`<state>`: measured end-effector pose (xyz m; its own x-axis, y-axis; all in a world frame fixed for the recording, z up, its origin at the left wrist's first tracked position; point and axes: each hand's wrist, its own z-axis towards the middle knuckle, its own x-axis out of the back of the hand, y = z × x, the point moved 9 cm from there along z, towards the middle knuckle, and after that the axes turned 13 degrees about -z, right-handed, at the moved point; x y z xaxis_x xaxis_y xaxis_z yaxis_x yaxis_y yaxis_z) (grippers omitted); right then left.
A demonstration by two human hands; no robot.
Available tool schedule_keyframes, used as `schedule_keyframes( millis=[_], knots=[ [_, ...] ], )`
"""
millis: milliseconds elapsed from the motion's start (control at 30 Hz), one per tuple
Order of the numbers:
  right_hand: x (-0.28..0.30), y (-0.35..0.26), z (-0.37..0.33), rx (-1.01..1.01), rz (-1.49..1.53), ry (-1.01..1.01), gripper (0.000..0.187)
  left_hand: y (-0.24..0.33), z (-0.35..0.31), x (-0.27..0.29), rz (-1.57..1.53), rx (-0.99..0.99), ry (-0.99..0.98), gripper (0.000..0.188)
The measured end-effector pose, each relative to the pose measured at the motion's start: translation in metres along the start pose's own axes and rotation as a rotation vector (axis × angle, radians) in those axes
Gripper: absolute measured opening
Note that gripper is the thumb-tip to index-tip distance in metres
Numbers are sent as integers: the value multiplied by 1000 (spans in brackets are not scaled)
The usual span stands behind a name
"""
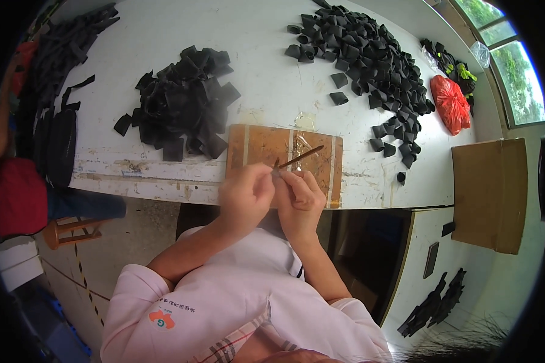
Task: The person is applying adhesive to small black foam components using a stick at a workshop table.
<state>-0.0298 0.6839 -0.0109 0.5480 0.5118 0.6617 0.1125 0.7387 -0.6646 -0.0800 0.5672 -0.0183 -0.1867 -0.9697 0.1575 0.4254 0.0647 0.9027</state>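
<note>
Over a brown board at the table's near edge, my two hands meet at their fingertips. My left hand is closed in a pinch, slightly blurred; whatever is in it is hidden. Beside it, my right hand is also closed, its fingers curled by a thin dark brown stick-like tool. That tool slants up and right from the fingertips across the board, and its kind is unclear. Left of the board lies a heap of flat black pieces. Farther right spreads a larger pile of small folded black pieces.
A red plastic bag sits at the table's right side, above a cardboard box. Black strips and a black pouch-like item occupy the left edge. A person in red is at far left, near a wooden stool.
</note>
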Motion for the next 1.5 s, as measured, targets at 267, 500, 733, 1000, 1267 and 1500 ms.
schedule_keyframes(
  millis=[267, 500, 733, 1000, 1267, 1500],
  knots=[
    [-28, 51, -12, -644, 952, -290, 4, -35, -4, -31, -840, 750, -213, 23],
    [-16, 30, 1, -626, 1039, -423, 24, -23, 24, -36, -826, 632, -142, 18],
    [2, 11, 63, -417, 1009, -492, 24, 16, 34, -71, -1960, 1102, -335, 18],
    [-26, 24, 59, -442, 1158, -633, 24, -11, 34, -64, -1499, 999, -218, 12],
    [-33, 33, 50, -373, 1136, -661, 25, -11, 23, -64, -1448, 949, -202, 17],
    [6, 27, 58, -185, 741, -304, 25, 62, 70, -36, -398, -185, -399, 14]
  ],
)
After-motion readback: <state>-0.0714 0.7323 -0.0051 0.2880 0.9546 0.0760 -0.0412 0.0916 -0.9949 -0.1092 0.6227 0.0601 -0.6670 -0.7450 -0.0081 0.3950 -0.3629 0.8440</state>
